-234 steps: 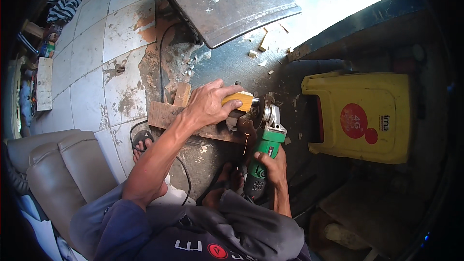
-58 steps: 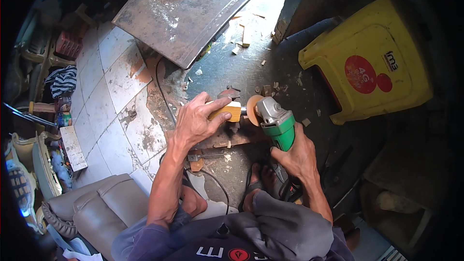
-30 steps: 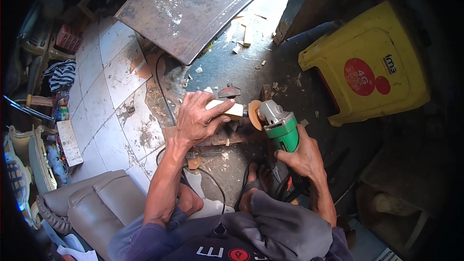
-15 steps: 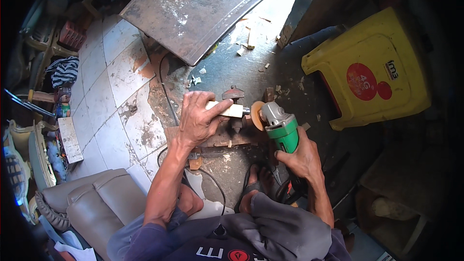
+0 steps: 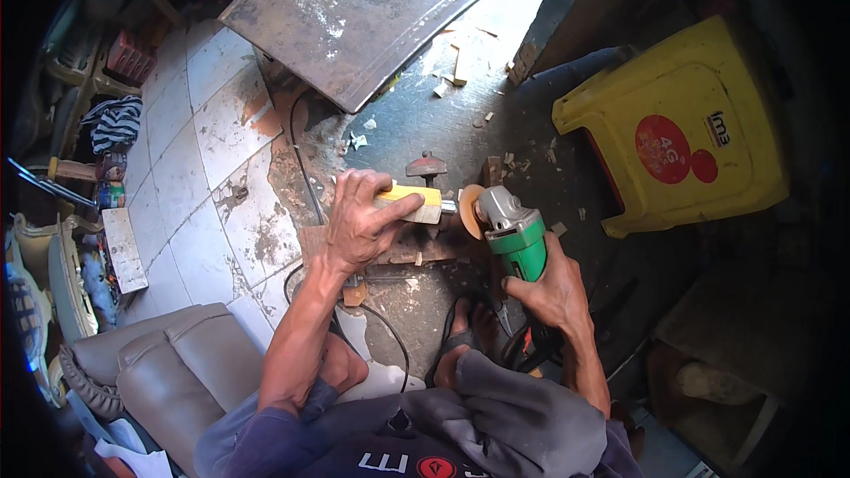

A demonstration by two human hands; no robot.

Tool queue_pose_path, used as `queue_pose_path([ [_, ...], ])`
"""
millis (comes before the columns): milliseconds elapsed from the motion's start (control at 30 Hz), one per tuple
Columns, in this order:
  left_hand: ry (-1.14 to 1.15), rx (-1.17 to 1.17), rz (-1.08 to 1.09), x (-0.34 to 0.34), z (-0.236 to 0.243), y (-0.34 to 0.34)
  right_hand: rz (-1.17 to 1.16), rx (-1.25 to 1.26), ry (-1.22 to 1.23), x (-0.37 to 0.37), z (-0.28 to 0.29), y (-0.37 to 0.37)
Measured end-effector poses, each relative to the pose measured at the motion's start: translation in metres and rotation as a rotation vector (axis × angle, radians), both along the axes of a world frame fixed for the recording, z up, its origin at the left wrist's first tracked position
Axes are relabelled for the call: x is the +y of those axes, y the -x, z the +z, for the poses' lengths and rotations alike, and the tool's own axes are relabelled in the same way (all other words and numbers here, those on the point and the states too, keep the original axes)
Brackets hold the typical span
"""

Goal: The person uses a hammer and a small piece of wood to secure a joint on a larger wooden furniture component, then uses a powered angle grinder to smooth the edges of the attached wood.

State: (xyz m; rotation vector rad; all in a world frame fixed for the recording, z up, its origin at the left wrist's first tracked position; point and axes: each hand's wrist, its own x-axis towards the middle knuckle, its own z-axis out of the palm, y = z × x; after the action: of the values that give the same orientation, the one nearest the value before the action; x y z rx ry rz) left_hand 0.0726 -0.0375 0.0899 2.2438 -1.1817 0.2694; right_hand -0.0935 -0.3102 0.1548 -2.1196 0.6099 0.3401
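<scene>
My left hand (image 5: 359, 219) is closed round a tool with a squared wooden handle (image 5: 423, 204), yellow on its upper face and bare wood on the side. A short metal end (image 5: 450, 206) sticks out to the right, close against the orange-tan disc (image 5: 471, 212) of an angle grinder; whether they touch I cannot tell. My right hand (image 5: 555, 290) grips the grinder's green body (image 5: 521, 248), thumb on the near side. The grinder's grey metal head (image 5: 502, 209) points away from me. The rest of the handle is hidden in my left palm.
A table saw (image 5: 354, 22) with its blade raised stands ahead, a dark cable (image 5: 298, 142) beside it. To the right is a yellow plastic stool (image 5: 682, 124). Below the tool are a rusty metal clamp-like piece (image 5: 427, 165) and wood scraps. A grey padded seat (image 5: 186, 372) lies left.
My left hand has turned the wood-handled tool, so its yellow face now shows where a pale one did. The grinder and my right hand stay nearly in place.
</scene>
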Motion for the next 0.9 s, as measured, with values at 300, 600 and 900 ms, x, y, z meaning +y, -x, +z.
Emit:
queue_pose_path([
  [300, -0.024, -0.141, -0.082, 0.006, -0.008, 0.004, 0.030, 0.025, 0.000, -0.003, -0.003, 0.005],
  [600, -0.094, -0.312, -0.131, 0.015, -0.022, 0.005, 0.042, 0.033, -0.005, 0.001, -0.004, 0.010],
  [900, -0.259, -0.151, -0.101, -0.016, -0.011, -0.010, -0.043, -0.076, 0.057, 0.002, 0.002, 0.008],
])
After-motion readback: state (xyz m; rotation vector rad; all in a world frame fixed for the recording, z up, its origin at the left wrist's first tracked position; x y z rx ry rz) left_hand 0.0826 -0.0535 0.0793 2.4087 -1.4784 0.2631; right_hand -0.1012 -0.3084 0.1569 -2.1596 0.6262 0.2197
